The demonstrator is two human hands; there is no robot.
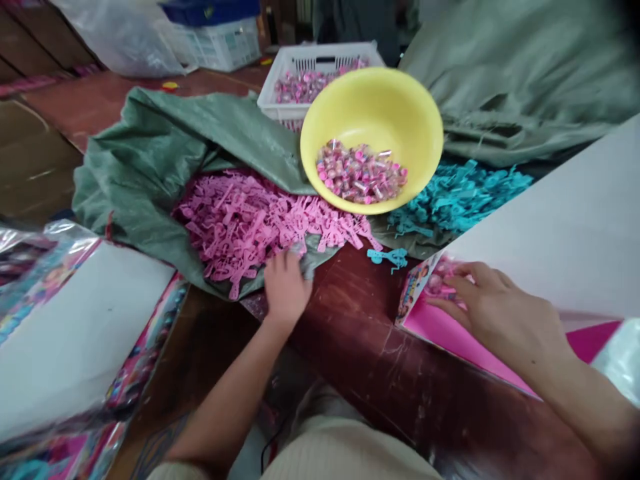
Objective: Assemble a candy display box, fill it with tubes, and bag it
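Note:
My left hand (287, 283) is at the front edge of a heap of pink plastic pieces (245, 220) on a green sack (150, 153); its fingertips are blurred, and whether they hold a piece is unclear. At the right, my right hand (493, 307) reaches into an open box with a pink bottom (465, 340), fingers closed around small pink-and-clear items (440, 279) in its corner. A tilted yellow bowl (410, 113) holds more such small items. Teal plastic pieces (470, 193) lie behind the box, and one teal piece (387, 257) lies apart on the reddish table (350, 293).
A white basket (283, 73) of small pink items stands behind the bowl. Another white basket (220, 45) with a blue one on top is further back left. Wrapped packages (85, 327) fill the lower left. Grey-green sacking (525, 67) rises at the back right.

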